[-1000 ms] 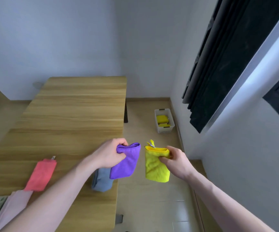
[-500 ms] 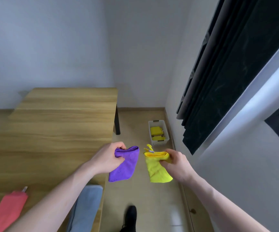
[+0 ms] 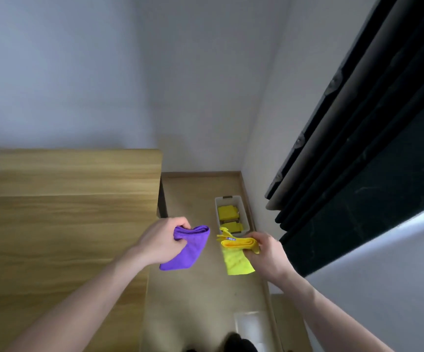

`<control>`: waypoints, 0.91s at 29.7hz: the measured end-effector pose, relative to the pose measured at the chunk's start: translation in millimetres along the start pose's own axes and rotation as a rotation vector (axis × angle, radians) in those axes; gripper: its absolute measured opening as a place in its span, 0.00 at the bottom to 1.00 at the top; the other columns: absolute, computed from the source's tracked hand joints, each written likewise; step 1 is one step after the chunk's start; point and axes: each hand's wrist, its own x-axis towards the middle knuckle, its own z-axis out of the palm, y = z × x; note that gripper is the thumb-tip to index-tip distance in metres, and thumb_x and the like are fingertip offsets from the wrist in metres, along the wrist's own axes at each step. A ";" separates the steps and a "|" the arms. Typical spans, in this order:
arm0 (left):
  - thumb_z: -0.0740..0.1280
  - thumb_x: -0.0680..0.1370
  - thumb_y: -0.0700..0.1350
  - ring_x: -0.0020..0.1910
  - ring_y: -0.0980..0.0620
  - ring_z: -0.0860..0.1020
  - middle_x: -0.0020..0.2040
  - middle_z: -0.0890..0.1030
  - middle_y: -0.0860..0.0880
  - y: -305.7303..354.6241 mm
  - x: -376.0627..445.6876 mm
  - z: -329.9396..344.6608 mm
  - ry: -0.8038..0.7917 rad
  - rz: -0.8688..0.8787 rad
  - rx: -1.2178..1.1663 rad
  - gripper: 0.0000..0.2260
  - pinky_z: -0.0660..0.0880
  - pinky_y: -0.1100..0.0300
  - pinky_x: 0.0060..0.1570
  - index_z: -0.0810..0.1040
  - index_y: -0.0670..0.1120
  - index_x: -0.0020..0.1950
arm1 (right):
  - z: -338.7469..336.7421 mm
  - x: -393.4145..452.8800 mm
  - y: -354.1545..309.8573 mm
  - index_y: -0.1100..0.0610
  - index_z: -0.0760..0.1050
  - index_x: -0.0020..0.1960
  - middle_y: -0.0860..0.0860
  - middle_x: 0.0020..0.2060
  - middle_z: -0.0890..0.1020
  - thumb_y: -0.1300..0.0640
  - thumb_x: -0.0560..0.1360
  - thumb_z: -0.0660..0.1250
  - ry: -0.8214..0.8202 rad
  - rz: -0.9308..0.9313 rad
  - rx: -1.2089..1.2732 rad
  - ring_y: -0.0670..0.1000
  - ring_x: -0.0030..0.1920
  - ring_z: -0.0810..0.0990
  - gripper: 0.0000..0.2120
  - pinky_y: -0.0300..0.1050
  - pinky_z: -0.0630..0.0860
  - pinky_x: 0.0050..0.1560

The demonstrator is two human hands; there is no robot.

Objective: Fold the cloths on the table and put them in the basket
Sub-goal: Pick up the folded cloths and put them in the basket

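Note:
My left hand (image 3: 163,240) grips a folded purple cloth (image 3: 186,250) by its top edge, and the cloth hangs down just past the table's right edge. My right hand (image 3: 269,252) pinches a folded yellow cloth (image 3: 237,257), held in the air over the floor. A white basket (image 3: 232,199) stands on the floor by the right wall, beyond both hands, with folded yellow cloths (image 3: 227,212) lying inside.
The wooden table (image 3: 66,224) fills the left side, its dark leg (image 3: 162,204) at the far right corner. Dark curtains (image 3: 371,148) hang along the right wall. A strip of floor (image 3: 195,301) runs between table and wall. A dark shoe (image 3: 238,344) shows at the bottom.
The view has moved forward along the table toward the basket. The pink and blue cloths on the table have dropped out of sight. Both hands keep hold of their cloths.

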 end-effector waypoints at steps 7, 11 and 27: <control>0.65 0.73 0.41 0.34 0.59 0.74 0.36 0.78 0.64 16.5 108.3 -4.5 -0.018 -0.029 -0.007 0.09 0.70 0.59 0.34 0.78 0.56 0.45 | -28.8 95.1 21.1 0.45 0.81 0.49 0.43 0.43 0.83 0.59 0.72 0.68 -0.017 0.020 -0.001 0.49 0.44 0.81 0.11 0.43 0.79 0.43; 0.65 0.72 0.43 0.37 0.58 0.77 0.36 0.79 0.60 28.4 150.1 -4.5 -0.034 -0.050 0.032 0.09 0.76 0.56 0.39 0.78 0.58 0.46 | -43.1 130.3 32.3 0.37 0.77 0.45 0.38 0.38 0.81 0.58 0.73 0.68 -0.048 0.033 0.040 0.45 0.42 0.81 0.14 0.29 0.72 0.37; 0.66 0.72 0.42 0.33 0.54 0.78 0.32 0.79 0.57 43.4 361.6 -5.7 -0.218 -0.046 0.023 0.08 0.71 0.61 0.30 0.80 0.55 0.45 | -63.6 285.0 89.6 0.42 0.75 0.38 0.43 0.32 0.79 0.60 0.74 0.69 0.056 0.215 0.161 0.51 0.40 0.80 0.13 0.42 0.71 0.36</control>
